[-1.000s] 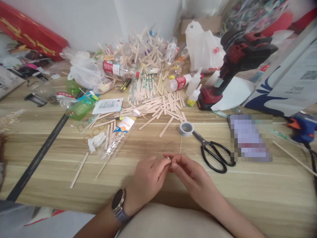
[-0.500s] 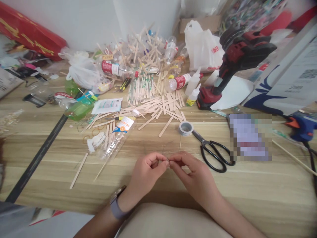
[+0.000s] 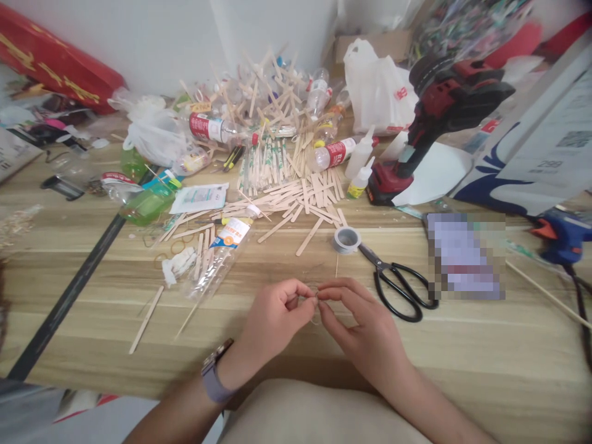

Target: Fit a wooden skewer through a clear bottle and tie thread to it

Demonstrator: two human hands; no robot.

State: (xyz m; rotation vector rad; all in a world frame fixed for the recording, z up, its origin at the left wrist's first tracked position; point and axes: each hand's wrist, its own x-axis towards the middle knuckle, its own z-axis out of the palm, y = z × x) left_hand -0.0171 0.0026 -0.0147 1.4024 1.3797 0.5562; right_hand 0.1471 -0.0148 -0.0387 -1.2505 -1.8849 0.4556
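Just in front of my body, my two hands meet at the fingertips over the table. My left hand (image 3: 280, 317) is closed in a pinch of thumb and forefinger on a thin strand (image 3: 316, 319), part of which hangs as a faint loop below the fingers. Its exact kind is too small to make out. My right hand (image 3: 365, 324) has its thumb and fingertips loosely around the same strand, touching close to the left fingertips. Right of the hands lie black-handled scissors (image 3: 404, 290), with a roll of grey tape (image 3: 346, 240) at their blade end.
Loose wooden craft sticks (image 3: 296, 197) are heaped beyond my hands. An empty plastic bottle (image 3: 222, 253) lies left, near a single stick (image 3: 147, 319). Small glue bottles (image 3: 359, 179), a red-black power tool (image 3: 393, 179), a blurred phone (image 3: 467, 256) and a blue glue gun (image 3: 567, 237) are rightward.
The right thumb and fingertips have parted slightly from their tighter pinch. A faint loop of the strand now shows below the fingers. The things on the table have stayed put.
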